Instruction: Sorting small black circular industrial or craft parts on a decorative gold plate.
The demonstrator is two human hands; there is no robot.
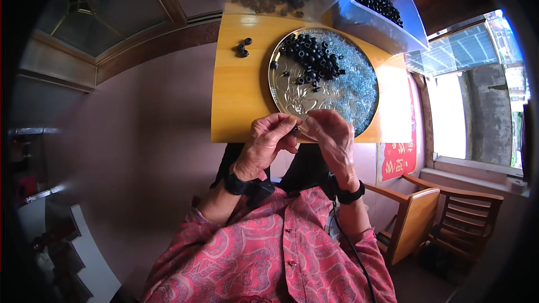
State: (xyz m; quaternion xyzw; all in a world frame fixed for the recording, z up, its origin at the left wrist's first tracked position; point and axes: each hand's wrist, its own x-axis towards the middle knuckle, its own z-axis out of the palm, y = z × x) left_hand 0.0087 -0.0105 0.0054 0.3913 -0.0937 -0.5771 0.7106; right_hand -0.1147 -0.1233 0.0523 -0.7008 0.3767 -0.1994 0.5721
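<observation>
At the near edge of the yellow table, my left hand (271,137) pinches a small black ring-like part (295,129) between thumb and fingertips. My right hand (332,138) is right beside it, fingers curled and pressed together; whatever they hold is too small or hidden to make out. Just beyond both hands lies a round, shiny metal tray (289,101). A heap of black cylindrical parts (314,59), some showing holes, covers its far left portion. Many tiny clear bluish pieces (356,87) spread over its right side.
Three loose black parts (242,50) lie on the yellow table (238,101) left of the tray. Behind stand a clear plastic bin (320,5) and a second translucent bin (382,31), both holding black parts. Wooden chairs (415,224) stand at the right, beneath a window.
</observation>
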